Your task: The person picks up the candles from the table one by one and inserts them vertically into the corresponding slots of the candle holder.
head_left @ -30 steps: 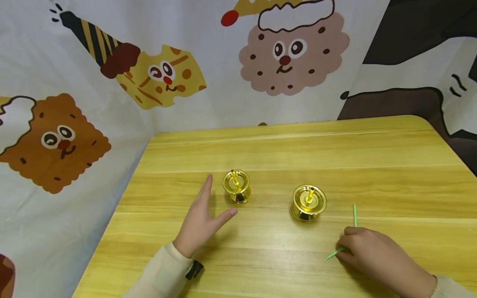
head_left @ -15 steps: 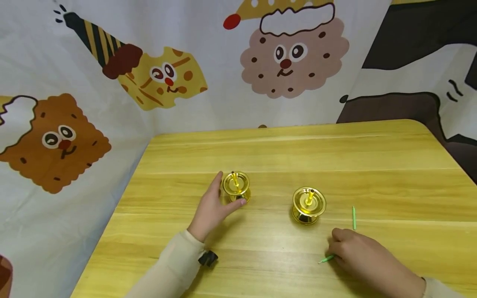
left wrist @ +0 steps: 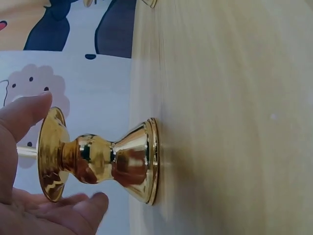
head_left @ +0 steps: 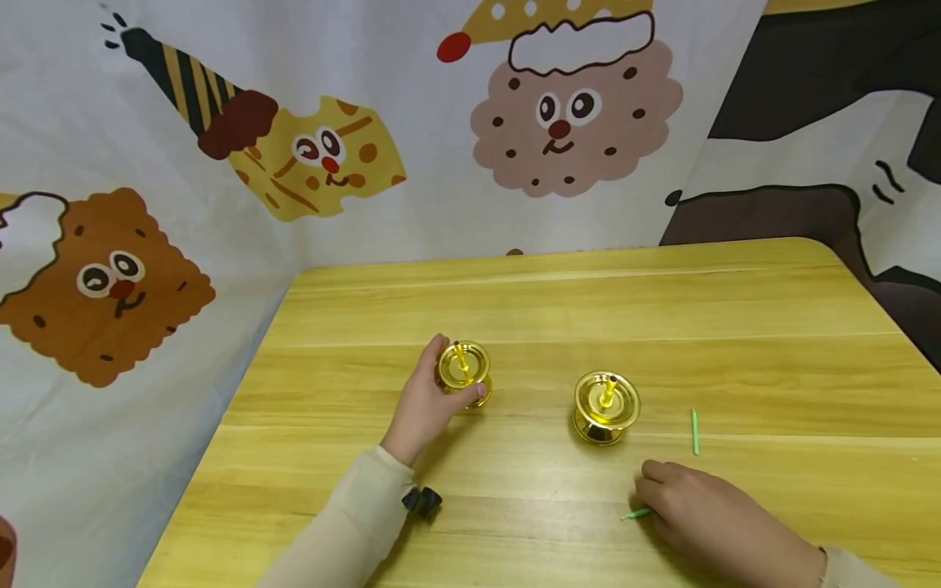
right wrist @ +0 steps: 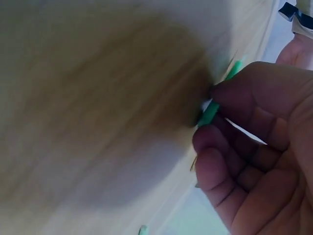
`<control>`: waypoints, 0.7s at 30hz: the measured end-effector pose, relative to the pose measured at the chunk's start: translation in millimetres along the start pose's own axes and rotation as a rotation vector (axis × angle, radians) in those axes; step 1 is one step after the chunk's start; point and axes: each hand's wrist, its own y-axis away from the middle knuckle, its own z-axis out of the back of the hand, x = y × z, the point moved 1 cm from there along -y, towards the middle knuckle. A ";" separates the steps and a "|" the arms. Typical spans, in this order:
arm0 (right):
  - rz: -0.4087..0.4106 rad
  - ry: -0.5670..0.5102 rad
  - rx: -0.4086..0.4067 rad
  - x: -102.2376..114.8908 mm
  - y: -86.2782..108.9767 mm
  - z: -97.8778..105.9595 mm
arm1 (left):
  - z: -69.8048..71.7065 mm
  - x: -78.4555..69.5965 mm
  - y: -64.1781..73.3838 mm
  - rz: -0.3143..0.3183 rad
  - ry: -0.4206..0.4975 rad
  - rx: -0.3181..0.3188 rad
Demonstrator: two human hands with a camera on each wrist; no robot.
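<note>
My left hand (head_left: 430, 400) curls round the dish of a shiny gold candle holder (head_left: 478, 371), which stands upright on the table. In the left wrist view, its thumb lies at one side of the dish rim and its fingers at the other. A second gold candle holder (head_left: 604, 418) stands to the right, untouched. Low over the table, my right hand (head_left: 709, 506) pinches a thin green candle (head_left: 636, 514) between thumb and fingers; the right wrist view shows the candle (right wrist: 209, 112) between the fingertips. Another green candle (head_left: 694, 433) lies beyond that hand.
The wooden table (head_left: 551, 302) has its far edge against a white cloth (head_left: 426, 212) printed with cartoon biscuits. A black strap end (head_left: 422, 502) sticks out at the left wrist.
The left hand has moved right and closed in round the left candle holder. My right hand has slid left with its candle, away from the lying one. Both holders stay in place.
</note>
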 end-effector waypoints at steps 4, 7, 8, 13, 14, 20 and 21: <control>0.002 -0.040 -0.033 6.5 -0.2 -0.7 | -1.2 2.3 -2.8 0.007 -0.002 -0.005; 0.008 -0.072 -0.071 11.9 -3.5 -0.8 | -1.5 3.4 -4.0 0.013 -0.008 -0.004; 0.004 -0.085 -0.081 13.6 -5.2 -0.7 | -1.3 3.8 -4.2 0.013 -0.010 -0.004; -0.043 -0.172 -0.125 21.5 -14.9 0.5 | -0.1 5.6 -4.7 0.010 -0.003 -0.005; -0.051 -0.191 -0.128 22.8 -17.4 0.5 | 0.0 6.1 -4.9 0.009 0.003 -0.005; -0.029 -0.246 -0.184 27.1 -35.4 -1.4 | -1.2 8.4 -5.7 -0.009 0.035 -0.005; -0.028 -0.250 -0.201 27.7 -38.5 -1.7 | -1.5 8.8 -5.7 -0.014 0.042 -0.006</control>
